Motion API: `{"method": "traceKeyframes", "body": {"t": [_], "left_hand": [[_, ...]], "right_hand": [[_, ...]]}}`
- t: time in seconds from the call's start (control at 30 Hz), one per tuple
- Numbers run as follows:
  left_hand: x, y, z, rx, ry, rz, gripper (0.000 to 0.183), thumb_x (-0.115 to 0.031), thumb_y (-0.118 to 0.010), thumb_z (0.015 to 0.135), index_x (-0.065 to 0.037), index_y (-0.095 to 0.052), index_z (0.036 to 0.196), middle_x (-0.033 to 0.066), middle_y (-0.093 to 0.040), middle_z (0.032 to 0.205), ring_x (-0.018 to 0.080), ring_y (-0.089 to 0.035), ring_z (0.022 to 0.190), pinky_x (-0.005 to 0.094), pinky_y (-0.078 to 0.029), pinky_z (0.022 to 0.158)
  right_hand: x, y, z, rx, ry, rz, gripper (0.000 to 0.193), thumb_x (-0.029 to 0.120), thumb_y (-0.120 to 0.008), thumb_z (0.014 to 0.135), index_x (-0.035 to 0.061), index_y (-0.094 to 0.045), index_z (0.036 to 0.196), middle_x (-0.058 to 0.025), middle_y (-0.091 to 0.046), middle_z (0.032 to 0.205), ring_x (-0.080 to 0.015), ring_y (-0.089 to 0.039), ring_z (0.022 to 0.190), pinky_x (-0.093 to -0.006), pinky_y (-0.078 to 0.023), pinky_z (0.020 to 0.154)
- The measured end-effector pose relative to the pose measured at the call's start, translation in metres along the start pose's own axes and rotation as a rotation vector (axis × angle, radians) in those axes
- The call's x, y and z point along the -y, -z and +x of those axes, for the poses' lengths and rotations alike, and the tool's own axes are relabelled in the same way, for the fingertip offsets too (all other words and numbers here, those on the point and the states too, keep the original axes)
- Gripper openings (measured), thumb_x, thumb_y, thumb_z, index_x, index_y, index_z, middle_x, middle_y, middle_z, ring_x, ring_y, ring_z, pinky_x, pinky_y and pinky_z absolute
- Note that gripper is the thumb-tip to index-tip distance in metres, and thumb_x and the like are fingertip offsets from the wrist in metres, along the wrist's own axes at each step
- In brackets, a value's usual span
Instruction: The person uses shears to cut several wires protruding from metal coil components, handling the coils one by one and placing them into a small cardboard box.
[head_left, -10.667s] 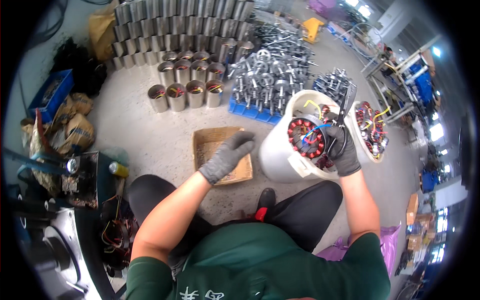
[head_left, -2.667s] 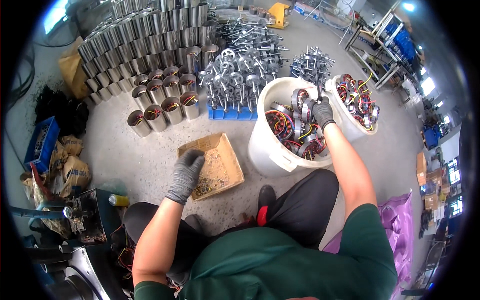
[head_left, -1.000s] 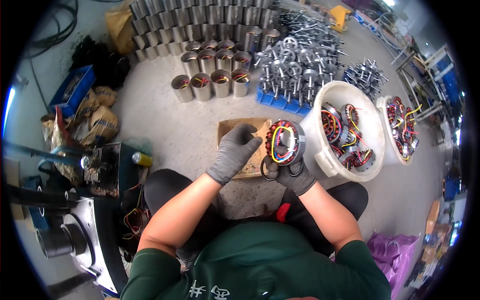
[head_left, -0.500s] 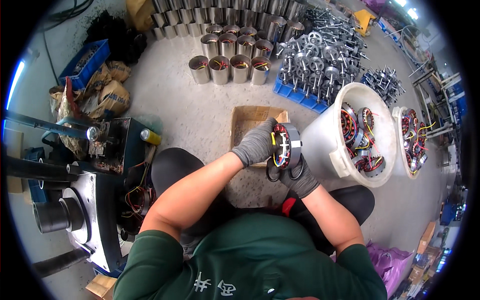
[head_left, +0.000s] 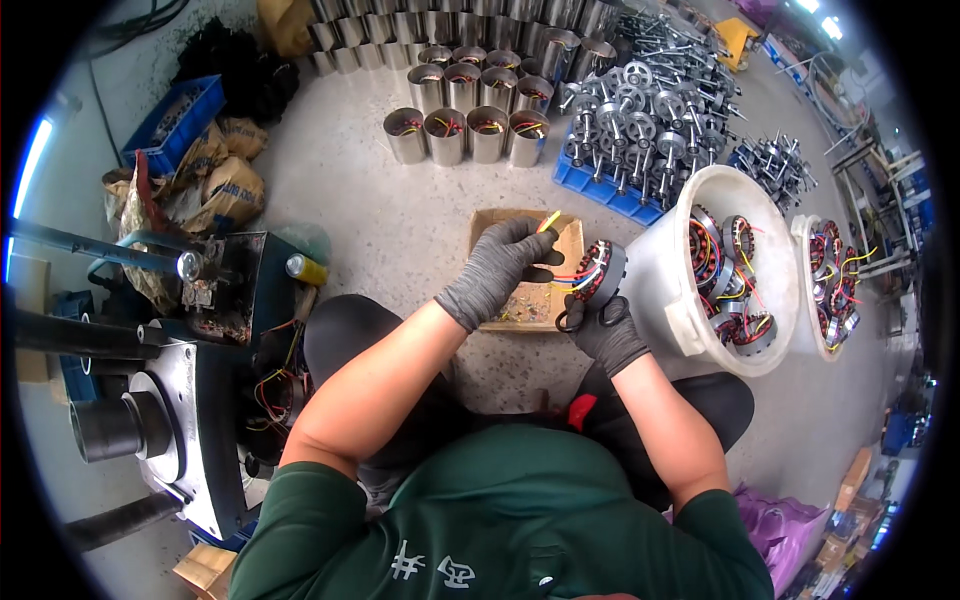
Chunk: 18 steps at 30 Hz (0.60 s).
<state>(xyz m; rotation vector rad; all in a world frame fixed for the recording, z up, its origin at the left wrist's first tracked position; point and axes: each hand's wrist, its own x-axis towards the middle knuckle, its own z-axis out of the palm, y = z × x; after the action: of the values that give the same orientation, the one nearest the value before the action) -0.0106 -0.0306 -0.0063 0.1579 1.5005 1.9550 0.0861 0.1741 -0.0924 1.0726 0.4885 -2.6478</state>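
Observation:
In grey work gloves, my two hands are over a cardboard box on the floor. My right hand holds up a motor stator, a ring with dark red windings and white lacing. Black looped handles, apparently of scissors, are also in that hand; their blades are hidden. Coloured lead wires run from the stator toward my left hand. Its fingers are closed on the wires, and a yellow end sticks up past the fingertips.
Below the hands stands the cardboard box with scraps inside. To the right, a white bucket holds several stators. Metal cylinders stand in rows ahead, beside a blue crate heaped with shafted parts. A press-like machine is at left.
My left hand has moved off the stator, drawing wires out to the left. The stator has shifted slightly right in my right hand and turned.

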Motion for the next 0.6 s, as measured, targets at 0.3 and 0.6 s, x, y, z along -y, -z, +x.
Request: {"method": "traceKeyframes", "body": {"t": [0.3,0.6], "left_hand": [[0.011,0.0,0.009,0.18,-0.02,-0.282,0.027,-0.019,-0.058,0.097,0.005,-0.064,0.107,0.0077,-0.065,0.078,0.0206,-0.068,0.074,0.033,-0.06,0.071],[0.025,0.014,0.004,-0.022,0.162,0.144,0.02,-0.022,-0.061,0.097,-0.003,-0.067,0.095,0.0019,-0.058,0.067,0.0105,-0.055,0.059,0.0261,-0.047,0.056]], "right_hand": [[-0.026,0.031,0.022,-0.09,-0.095,-0.234,0.029,0.036,-0.063,0.091,0.0144,-0.058,0.11,-0.0052,-0.059,0.085,-0.0224,-0.056,0.069,-0.0339,-0.047,0.053],[-0.017,0.01,-0.012,0.089,0.444,-0.93,0.055,0.024,-0.073,0.089,0.0072,-0.05,0.136,-0.0059,-0.062,0.089,-0.0145,-0.057,0.067,-0.0274,-0.049,0.058]]}}
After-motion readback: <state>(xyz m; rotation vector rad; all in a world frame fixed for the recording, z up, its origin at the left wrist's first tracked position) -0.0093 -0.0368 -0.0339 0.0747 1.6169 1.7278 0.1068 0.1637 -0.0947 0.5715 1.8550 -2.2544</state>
